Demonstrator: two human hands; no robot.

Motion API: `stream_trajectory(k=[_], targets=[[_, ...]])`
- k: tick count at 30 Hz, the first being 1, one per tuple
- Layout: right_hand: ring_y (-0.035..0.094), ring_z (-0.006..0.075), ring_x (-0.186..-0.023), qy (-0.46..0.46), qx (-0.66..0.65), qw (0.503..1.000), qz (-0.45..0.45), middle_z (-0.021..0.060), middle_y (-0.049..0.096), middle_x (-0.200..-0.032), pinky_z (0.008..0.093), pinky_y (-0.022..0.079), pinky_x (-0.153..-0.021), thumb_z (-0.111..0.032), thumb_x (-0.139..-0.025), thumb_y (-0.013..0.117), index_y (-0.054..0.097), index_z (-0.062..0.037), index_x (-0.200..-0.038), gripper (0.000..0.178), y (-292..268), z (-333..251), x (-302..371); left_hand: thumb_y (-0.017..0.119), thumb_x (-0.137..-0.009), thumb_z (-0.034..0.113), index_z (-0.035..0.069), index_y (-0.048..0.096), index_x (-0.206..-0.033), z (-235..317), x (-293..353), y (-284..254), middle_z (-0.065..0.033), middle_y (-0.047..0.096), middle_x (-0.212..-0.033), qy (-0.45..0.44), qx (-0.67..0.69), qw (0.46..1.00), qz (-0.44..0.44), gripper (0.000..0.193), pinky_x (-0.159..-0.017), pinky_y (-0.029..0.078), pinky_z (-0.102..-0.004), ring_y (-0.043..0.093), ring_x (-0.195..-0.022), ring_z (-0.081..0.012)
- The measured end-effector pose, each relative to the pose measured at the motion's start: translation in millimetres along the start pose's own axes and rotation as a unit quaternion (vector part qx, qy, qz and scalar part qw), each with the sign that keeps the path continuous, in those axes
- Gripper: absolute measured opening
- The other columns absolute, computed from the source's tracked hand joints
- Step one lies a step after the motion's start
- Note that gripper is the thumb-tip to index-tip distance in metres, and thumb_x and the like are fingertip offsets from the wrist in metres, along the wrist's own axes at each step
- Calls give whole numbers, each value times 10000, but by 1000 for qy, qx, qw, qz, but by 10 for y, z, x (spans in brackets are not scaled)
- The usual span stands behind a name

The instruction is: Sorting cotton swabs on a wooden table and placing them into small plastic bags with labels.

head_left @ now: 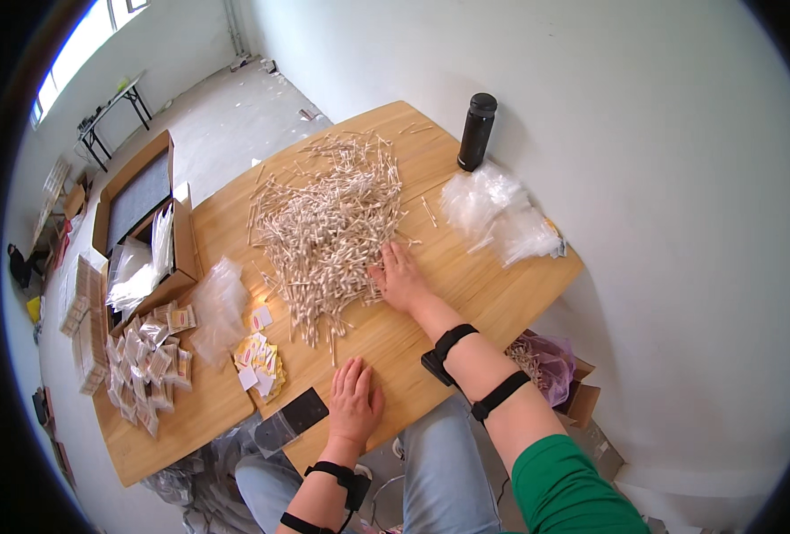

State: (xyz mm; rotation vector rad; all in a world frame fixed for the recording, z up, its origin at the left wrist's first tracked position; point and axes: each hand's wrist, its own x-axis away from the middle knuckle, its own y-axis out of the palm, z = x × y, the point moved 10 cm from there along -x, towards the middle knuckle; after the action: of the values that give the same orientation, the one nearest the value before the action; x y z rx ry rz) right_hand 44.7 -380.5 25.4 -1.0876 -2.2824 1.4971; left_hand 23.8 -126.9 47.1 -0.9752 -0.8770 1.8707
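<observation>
1. The left hand point(353, 405) lies released, palm down, by the worktop's point(466, 289) near edge.
2. The right hand point(399, 278), fingers extended and gripping nothing visible, touches the right side of the cotton swabs point(328, 227).
3. These heap mid-worktop toward its far edge; likely light, stiff-stemmed, soft-tipped, snappable: best pinched mid-stem.

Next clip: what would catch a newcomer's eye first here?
The big heap of cotton swabs across the middle of the wooden table, with the right hand at its right edge. Then the tall black bottle by the table's far right edge, and the pile of small packets at its left end.
</observation>
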Motion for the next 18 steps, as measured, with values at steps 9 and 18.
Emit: stream_trajectory(k=[9, 18], targets=[[547, 348, -1144, 90, 118, 978, 144, 168, 587, -1184, 474, 457, -946, -178, -799, 721, 610, -91, -1112, 343, -1304, 1095, 32, 648, -839, 178, 25, 597, -1210, -44, -6, -36, -171, 530, -1372, -15, -4, 1000, -20, 404, -1138, 348, -487, 461, -1324, -352], [340, 249, -1444, -92, 299, 950, -15, 29, 462, -1509, 493, 203, -1207, -258, -988, 482, 578, -205, -1361, 388, -884, 1196, -260, 655, -833, 175, 24, 597, -1208, -23, -29, 27, -168, 529, -1376, -6, -1, 1000, -24, 409, -1135, 347, -493, 464, -1322, -352]])
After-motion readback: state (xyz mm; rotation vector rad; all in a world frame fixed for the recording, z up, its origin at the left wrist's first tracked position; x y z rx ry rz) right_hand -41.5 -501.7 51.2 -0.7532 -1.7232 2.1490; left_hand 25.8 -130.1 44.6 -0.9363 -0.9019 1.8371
